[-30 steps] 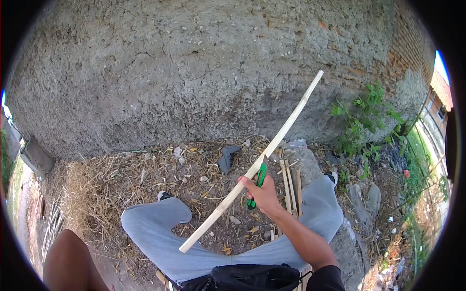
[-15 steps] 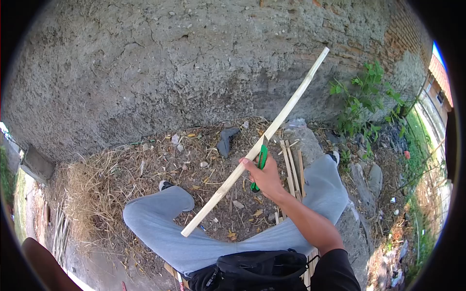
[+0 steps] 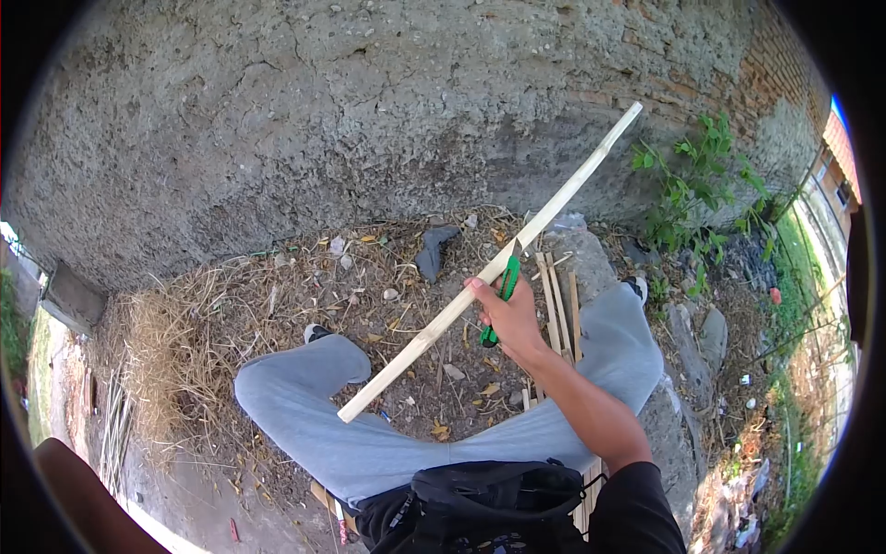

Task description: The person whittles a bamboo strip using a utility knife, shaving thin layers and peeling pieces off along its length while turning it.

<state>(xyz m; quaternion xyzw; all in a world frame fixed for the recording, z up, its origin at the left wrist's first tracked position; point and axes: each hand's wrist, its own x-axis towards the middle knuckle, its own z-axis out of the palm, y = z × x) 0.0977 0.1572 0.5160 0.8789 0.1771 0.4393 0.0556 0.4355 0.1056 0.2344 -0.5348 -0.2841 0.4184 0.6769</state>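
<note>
My right hand [image 3: 513, 316] is closed round a long pale wooden strip [image 3: 443, 319] and a green utility knife [image 3: 502, 297], both held together. The strip slants from above my left thigh up to the right, in front of the wall. The knife's blade points up and lies against the strip just above my fingers. Of my left side, only a dark, blurred part of the arm [image 3: 83, 499] shows at the lower left edge; the left hand itself is out of view. More thin wooden strips [image 3: 558, 309] lie on the ground beside my right knee.
A rough grey wall [image 3: 277, 138] rises in front, with a leafy green plant [image 3: 697, 185] at its right. Dry straw [image 3: 161, 369] and stones cover the ground. A black bag [image 3: 480, 499] rests at my lap. A small red object [image 3: 234, 530] lies at the lower left.
The far end of the strip has swung up and to the right, and its near end has risen. The left arm has moved outward to the left edge.
</note>
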